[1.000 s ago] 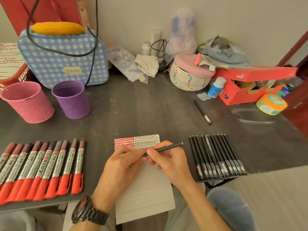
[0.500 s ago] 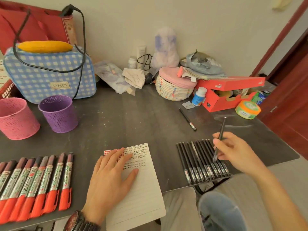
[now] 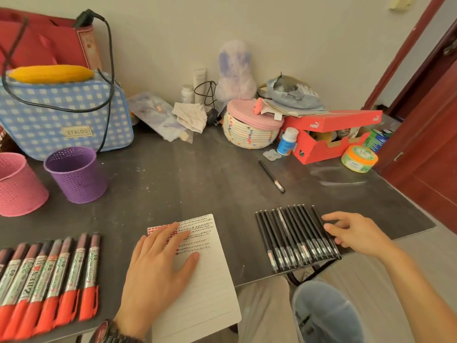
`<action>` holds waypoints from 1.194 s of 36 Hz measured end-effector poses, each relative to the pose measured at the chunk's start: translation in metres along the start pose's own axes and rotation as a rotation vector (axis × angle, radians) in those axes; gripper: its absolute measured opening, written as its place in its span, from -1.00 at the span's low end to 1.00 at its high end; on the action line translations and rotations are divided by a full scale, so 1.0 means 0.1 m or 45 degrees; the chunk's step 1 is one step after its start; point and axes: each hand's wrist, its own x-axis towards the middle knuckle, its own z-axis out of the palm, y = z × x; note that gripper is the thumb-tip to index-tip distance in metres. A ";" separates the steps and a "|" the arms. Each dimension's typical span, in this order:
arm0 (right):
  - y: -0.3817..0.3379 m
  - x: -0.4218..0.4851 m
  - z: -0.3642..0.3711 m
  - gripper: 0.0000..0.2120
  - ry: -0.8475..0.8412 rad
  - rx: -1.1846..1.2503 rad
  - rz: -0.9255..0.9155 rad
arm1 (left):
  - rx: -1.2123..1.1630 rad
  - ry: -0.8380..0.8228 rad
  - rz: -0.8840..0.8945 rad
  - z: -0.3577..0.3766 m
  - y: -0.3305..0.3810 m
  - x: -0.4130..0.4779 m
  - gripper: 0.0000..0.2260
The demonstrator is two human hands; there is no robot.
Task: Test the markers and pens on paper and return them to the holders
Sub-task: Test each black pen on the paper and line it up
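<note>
Left hand, fingers straight and spread, presses the paper at 6 o'clock, likely steadying it for test strokes. Right hand, fingers loosely extended, gripping nothing, touches the outermost of the black pens at 4 o'clock; purple holder stands at 10 o'clock
</note>
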 end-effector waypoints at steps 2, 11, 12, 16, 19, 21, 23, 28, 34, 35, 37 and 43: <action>-0.02 0.03 0.02 -0.85 0.042 0.016 -0.004 | 0.002 -0.002 -0.004 -0.01 0.00 0.00 -0.49; -0.53 0.48 0.21 -0.82 0.254 -0.024 -0.101 | -0.023 -0.007 -0.012 -0.05 0.03 0.00 -0.50; -0.64 0.56 0.24 -0.78 0.253 -0.016 -0.120 | -0.024 -0.021 -0.009 -0.05 0.02 0.00 -0.50; -1.07 0.85 0.36 -0.62 0.258 -0.051 -0.176 | -0.026 -0.072 -0.006 -0.04 0.02 0.01 -0.46; -1.34 1.00 0.40 -0.50 0.212 -0.152 -0.145 | 0.000 -0.115 -0.004 -0.04 0.01 0.02 -0.41; -1.47 1.06 0.42 -0.45 0.179 -0.250 -0.102 | 0.017 -0.124 -0.003 -0.05 0.00 0.02 -0.38; -1.56 1.09 0.45 -0.49 0.160 -0.350 -0.053 | 0.004 -0.118 -0.007 -0.05 0.00 0.02 -0.35; -1.60 1.18 0.48 -0.62 0.152 -0.372 -0.001 | -0.099 -0.083 -0.014 -0.09 0.00 0.00 -0.38; -1.65 1.09 0.54 -0.62 0.110 0.129 -0.038 | -0.183 -0.037 0.003 -0.12 0.03 0.00 -0.41; -1.70 1.02 0.57 -0.62 0.101 0.337 -0.047 | -0.207 -0.019 0.009 -0.12 0.04 0.00 -0.42; -1.78 0.81 0.66 -0.65 0.021 0.806 -0.068 | -0.268 0.029 0.023 -0.13 0.04 0.00 -0.45; -1.92 -0.06 1.08 -0.88 -0.114 1.425 -0.229 | -0.372 0.203 0.073 -0.13 0.06 -0.01 -0.53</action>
